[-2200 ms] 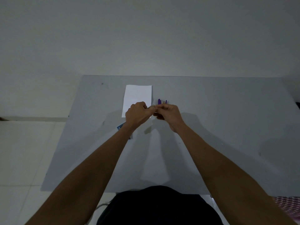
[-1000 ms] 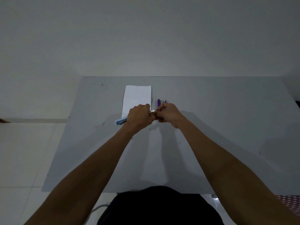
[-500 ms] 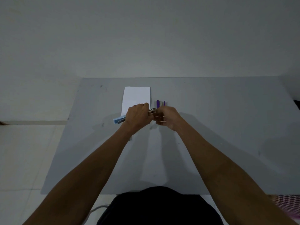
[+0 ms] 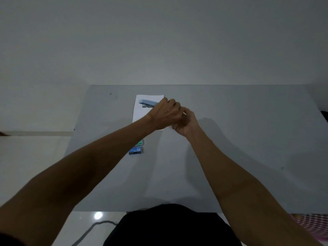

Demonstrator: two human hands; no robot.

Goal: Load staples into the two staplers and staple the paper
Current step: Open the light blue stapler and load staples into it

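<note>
Hands number two, one blue stapler [image 4: 148, 103], two staple boxes [image 4: 136, 150] (one half-hidden).

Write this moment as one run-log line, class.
left hand: holds light blue stapler over paper | right hand: closed beside left, contents hidden | staple boxes: on table

Grey worktop [image 4: 248, 121] set against plain pale wall [image 4: 159, 41]; glossy light floor tiles [image 4: 26, 157] at left, with lamp glare [image 4: 98, 215] reflected below the near edge.
</note>
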